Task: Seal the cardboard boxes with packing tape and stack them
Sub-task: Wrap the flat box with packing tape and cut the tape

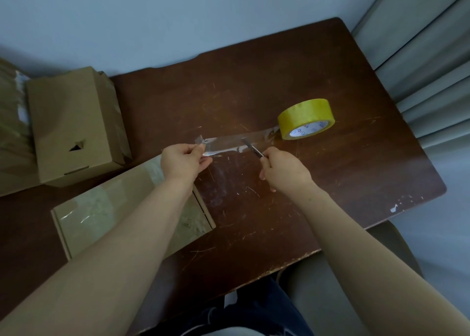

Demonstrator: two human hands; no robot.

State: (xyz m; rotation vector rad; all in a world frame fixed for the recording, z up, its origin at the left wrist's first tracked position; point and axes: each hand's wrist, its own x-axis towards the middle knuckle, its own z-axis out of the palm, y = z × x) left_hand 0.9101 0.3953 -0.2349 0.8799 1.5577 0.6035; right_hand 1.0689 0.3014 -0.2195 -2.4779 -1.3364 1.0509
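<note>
Sitting at a dark brown wooden table, a person works close up against a pale blue-grey wall. Grey vertical folds hang at the right, curtain or blinds, can't tell which. The tabletop is scratched all over, w/ veneer chipped along the near & right edges, and a grey padded seat shows below it. A yellow tape roll stands on edge right of centre, its white core label printed in blue. From it a clear tape strip runs leftward just above the wood. The left hand pinches the strip's crumpled free end betw. thumb & fingers. The right hand is curled tight round a small cutter, dark handle, thin metal blade laid against the strip betw. that hand & the roll. Whether the strip is cut through yet, can't tell. A flat cardboard box lies at the near left under the left forearm, w/ glossy clear tape bands across its matte brown top. Behind it stands a taller box, plain kraft board, w/ a small triangular hole in its front face. At the far left is more cardboard, too blurred to make out.
</note>
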